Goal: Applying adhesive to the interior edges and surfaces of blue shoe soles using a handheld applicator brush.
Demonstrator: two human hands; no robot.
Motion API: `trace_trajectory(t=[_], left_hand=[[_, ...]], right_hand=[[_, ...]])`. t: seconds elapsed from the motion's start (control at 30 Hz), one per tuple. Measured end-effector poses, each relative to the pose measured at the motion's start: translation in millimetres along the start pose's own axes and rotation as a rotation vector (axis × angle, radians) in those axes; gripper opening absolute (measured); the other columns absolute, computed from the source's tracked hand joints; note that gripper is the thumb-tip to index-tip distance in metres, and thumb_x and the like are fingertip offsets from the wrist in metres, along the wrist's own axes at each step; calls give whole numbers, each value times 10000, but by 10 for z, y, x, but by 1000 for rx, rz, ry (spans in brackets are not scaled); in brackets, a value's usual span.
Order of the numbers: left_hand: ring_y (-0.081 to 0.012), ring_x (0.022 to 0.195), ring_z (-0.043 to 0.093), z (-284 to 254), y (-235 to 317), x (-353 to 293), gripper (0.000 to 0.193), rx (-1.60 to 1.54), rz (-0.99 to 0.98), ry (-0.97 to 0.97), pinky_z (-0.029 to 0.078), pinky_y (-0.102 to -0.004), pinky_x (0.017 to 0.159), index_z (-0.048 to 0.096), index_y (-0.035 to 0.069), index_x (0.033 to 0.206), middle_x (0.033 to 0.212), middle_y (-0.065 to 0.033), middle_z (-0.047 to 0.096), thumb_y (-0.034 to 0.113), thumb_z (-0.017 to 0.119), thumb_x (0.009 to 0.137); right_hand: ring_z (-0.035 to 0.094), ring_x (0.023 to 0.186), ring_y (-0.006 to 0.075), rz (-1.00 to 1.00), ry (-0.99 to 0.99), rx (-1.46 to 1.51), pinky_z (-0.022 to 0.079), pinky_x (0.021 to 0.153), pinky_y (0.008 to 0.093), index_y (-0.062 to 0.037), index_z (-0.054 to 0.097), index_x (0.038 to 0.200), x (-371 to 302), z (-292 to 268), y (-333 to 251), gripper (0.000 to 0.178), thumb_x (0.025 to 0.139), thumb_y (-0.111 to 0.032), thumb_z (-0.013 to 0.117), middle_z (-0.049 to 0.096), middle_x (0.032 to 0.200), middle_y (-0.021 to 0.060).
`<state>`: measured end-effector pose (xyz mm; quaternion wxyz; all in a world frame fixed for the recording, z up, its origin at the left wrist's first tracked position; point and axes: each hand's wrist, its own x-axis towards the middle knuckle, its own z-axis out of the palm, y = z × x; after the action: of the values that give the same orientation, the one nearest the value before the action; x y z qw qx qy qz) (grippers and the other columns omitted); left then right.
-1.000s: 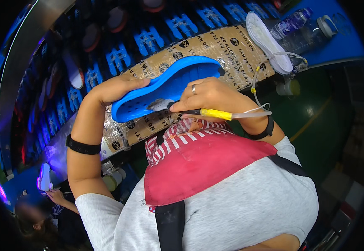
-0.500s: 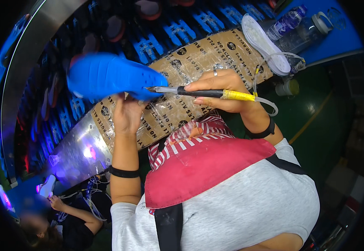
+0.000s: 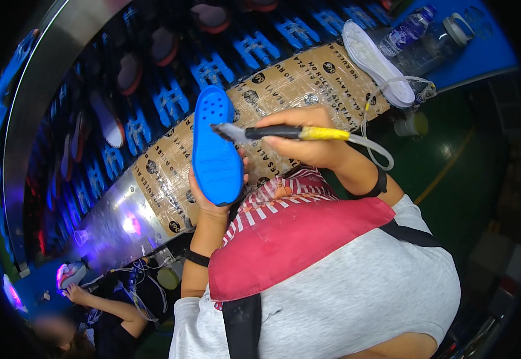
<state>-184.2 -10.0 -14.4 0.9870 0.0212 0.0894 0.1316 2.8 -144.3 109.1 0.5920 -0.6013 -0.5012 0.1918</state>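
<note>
A blue shoe sole point(image 3: 217, 167) stands lengthwise in front of me, its grooved, holed face toward the camera. My left hand point(image 3: 209, 209) grips it from beneath, with the thumb along one edge and fingertips showing at the other. In my right hand point(image 3: 311, 134) is a brush point(image 3: 272, 132) with a black and yellow handle and a clear tube running from its end. Dark bristles lie over the sole's middle, just below the holes; whether they touch it I cannot tell.
The bench top point(image 3: 284, 90) is covered in printed brown paper. Beyond it runs a rack of blue holders point(image 3: 212, 70) with dark soles. At the right lie a white sole point(image 3: 377, 63), a bottle point(image 3: 410, 31) and a clear jug point(image 3: 446, 42). Another person's hand point(image 3: 78, 293) works at lower left.
My left hand has turned the blue sole from crosswise to lengthwise and brought it nearer, to the right. The brush has shifted slightly left. The other person's shoe has changed angle.
</note>
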Motion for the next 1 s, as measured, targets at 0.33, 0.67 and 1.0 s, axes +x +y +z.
trace_trajectory(t=[0.33, 0.67, 1.0], left_hand=[[-247, 1220, 437, 240, -232, 193, 630, 170, 307, -103, 318, -418, 1049, 354, 189, 1379, 1310, -83, 468, 566, 245, 887], [-356, 1145, 477, 377, -134, 226, 713, 162, 280, -159, 387, -474, 987, 336, 149, 1374, 1278, -167, 472, 557, 486, 809], [-440, 1059, 503, 511, -60, 352, 920, 186, 333, -210, 442, -513, 917, 335, 118, 1359, 1228, -248, 471, 569, 699, 646]], right_hand=[[583, 631, 266, -378, 139, -590, 471, 563, 345, -49, 623, 850, 294, 472, -111, 213, 648, -83, 685, 567, 672, 90], [589, 618, 241, -467, 202, -363, 484, 559, 326, -79, 651, 905, 225, 686, -40, 255, 666, -130, 723, 588, 702, 80], [611, 691, 230, -475, -102, -210, 485, 616, 326, -107, 668, 902, 120, 655, -112, 246, 663, -123, 723, 593, 742, 77]])
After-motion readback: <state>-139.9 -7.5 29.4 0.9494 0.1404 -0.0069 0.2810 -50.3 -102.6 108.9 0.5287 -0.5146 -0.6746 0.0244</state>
